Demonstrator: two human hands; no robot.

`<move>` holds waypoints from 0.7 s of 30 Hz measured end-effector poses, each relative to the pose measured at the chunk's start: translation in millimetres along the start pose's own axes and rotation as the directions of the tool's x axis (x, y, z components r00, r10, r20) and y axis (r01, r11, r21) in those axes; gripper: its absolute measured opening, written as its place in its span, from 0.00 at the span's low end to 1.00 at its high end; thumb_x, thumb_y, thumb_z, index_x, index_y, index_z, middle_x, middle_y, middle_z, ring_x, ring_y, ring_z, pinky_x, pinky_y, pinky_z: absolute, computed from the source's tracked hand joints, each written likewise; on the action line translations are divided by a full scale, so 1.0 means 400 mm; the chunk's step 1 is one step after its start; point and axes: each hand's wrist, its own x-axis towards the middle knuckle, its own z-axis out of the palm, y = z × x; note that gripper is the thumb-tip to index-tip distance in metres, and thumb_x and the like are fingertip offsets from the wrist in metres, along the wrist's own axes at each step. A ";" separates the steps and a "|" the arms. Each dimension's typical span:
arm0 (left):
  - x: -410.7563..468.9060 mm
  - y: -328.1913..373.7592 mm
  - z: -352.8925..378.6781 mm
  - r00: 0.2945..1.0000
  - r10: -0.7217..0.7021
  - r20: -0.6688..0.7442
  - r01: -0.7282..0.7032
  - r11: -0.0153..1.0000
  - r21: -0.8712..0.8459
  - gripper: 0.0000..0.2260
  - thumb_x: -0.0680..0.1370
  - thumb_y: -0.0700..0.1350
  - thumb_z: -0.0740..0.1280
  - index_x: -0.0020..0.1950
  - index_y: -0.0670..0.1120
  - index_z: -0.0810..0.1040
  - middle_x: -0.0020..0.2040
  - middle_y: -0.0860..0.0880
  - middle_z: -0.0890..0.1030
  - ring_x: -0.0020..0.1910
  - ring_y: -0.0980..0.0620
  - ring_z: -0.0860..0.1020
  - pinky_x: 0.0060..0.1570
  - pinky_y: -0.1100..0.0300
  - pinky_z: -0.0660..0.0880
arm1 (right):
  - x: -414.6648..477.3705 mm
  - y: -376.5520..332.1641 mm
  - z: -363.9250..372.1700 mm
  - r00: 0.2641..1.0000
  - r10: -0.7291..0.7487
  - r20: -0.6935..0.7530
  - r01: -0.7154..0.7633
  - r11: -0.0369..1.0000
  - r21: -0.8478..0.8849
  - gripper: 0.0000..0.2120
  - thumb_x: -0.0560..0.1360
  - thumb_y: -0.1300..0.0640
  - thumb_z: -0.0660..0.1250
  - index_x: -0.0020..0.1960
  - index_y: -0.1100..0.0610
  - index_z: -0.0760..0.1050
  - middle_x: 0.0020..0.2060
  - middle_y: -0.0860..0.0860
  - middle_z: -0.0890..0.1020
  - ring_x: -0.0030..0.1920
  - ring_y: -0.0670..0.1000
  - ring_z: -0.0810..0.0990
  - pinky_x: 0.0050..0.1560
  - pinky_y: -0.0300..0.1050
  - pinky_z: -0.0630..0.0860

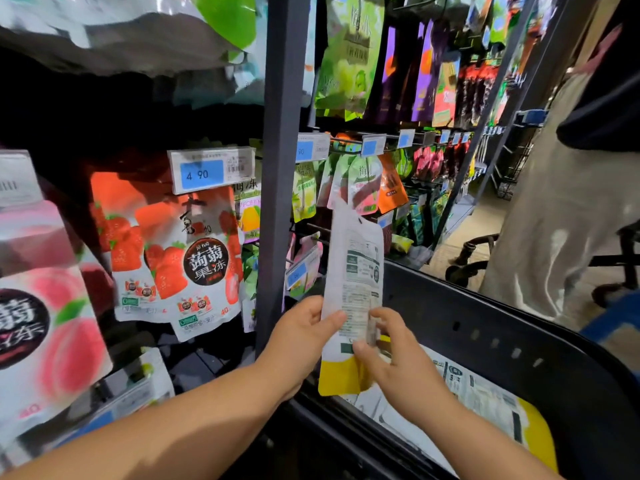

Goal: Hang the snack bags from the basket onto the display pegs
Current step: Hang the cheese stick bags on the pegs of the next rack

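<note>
Both hands hold one snack bag (356, 265) upright above the black basket (491, 327), its printed white back towards me and its yellow bottom hanging low. My left hand (301, 337) pinches its left edge, thumb on the front. My right hand (388, 351) grips its lower right part. More white and yellow bags (485, 400) lie flat in the basket. The held bag's top stands in front of a peg row (349, 143) with green and orange bags.
A dark upright post (280, 161) splits the display. Left of it hang strawberry bags (180, 258) under a 4.90 price tag (211, 169) and a peach bag (45, 313). A person in light trousers (561, 216) stands in the aisle at right.
</note>
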 end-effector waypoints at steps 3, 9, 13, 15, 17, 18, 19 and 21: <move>0.002 0.003 0.014 1.000 0.005 0.015 -0.004 0.998 -0.067 0.09 0.81 0.42 0.65 0.58 0.41 0.79 0.53 0.44 0.85 0.54 0.43 0.83 0.58 0.41 0.77 | 0.000 -0.002 0.004 0.998 -0.040 0.039 0.030 0.974 0.224 0.21 0.80 0.48 0.64 0.64 0.32 0.58 0.59 0.31 0.70 0.62 0.43 0.77 0.48 0.33 0.73; -0.022 0.021 0.054 0.983 0.026 0.182 -0.020 0.999 -0.036 0.11 0.82 0.48 0.61 0.58 0.49 0.81 0.60 0.53 0.82 0.60 0.54 0.79 0.63 0.56 0.75 | 0.001 -0.015 -0.014 0.994 -0.097 0.054 0.072 0.933 0.352 0.24 0.77 0.38 0.58 0.70 0.31 0.54 0.63 0.33 0.75 0.59 0.31 0.76 0.53 0.28 0.73; -0.012 0.018 0.056 0.967 0.110 0.230 -0.159 0.966 0.206 0.11 0.81 0.49 0.64 0.54 0.44 0.82 0.73 0.62 0.65 0.66 0.72 0.66 0.66 0.69 0.66 | 0.006 0.010 -0.010 0.986 -0.109 0.123 0.035 0.872 0.489 0.44 0.66 0.20 0.56 0.78 0.38 0.56 0.72 0.37 0.70 0.70 0.38 0.69 0.73 0.48 0.67; -0.006 0.010 0.052 0.963 0.126 0.240 -0.202 0.924 0.325 0.06 0.80 0.41 0.66 0.52 0.47 0.82 0.72 0.64 0.64 0.67 0.71 0.64 0.64 0.74 0.65 | 0.008 0.015 -0.011 0.984 -0.103 0.146 -0.002 0.812 0.584 0.48 0.62 0.20 0.63 0.76 0.39 0.60 0.70 0.40 0.73 0.70 0.42 0.72 0.72 0.53 0.69; -0.003 0.002 0.052 0.953 0.172 0.249 -0.262 0.882 0.391 0.07 0.79 0.39 0.67 0.53 0.49 0.82 0.73 0.63 0.64 0.69 0.69 0.62 0.65 0.75 0.62 | 0.010 0.019 -0.015 0.986 -0.092 0.142 -0.023 0.758 0.651 0.47 0.59 0.26 0.73 0.73 0.44 0.67 0.66 0.42 0.78 0.67 0.45 0.76 0.68 0.52 0.73; -0.002 0.001 0.051 0.952 0.188 0.241 -0.273 0.877 0.394 0.08 0.78 0.37 0.68 0.53 0.48 0.82 0.72 0.63 0.64 0.67 0.72 0.62 0.62 0.79 0.60 | 0.012 0.021 -0.018 0.988 -0.076 0.137 -0.041 0.722 0.691 0.45 0.59 0.29 0.76 0.71 0.47 0.69 0.63 0.45 0.81 0.65 0.48 0.78 0.66 0.51 0.75; -0.003 0.002 0.051 0.953 0.195 0.231 -0.274 0.879 0.390 0.10 0.77 0.35 0.68 0.53 0.48 0.81 0.71 0.62 0.65 0.65 0.75 0.61 0.58 0.82 0.59 | 0.013 0.023 -0.021 0.989 -0.059 0.133 -0.059 0.673 0.737 0.42 0.61 0.33 0.77 0.69 0.50 0.72 0.61 0.49 0.82 0.63 0.51 0.80 0.62 0.50 0.77; -0.002 -0.001 0.047 0.957 0.213 0.195 -0.271 0.894 0.357 0.15 0.76 0.33 0.68 0.55 0.52 0.79 0.70 0.63 0.67 0.65 0.75 0.64 0.58 0.81 0.61 | 0.013 0.023 -0.031 0.992 -0.008 0.126 -0.098 0.583 0.806 0.28 0.72 0.44 0.73 0.67 0.56 0.74 0.57 0.55 0.84 0.58 0.56 0.83 0.56 0.51 0.81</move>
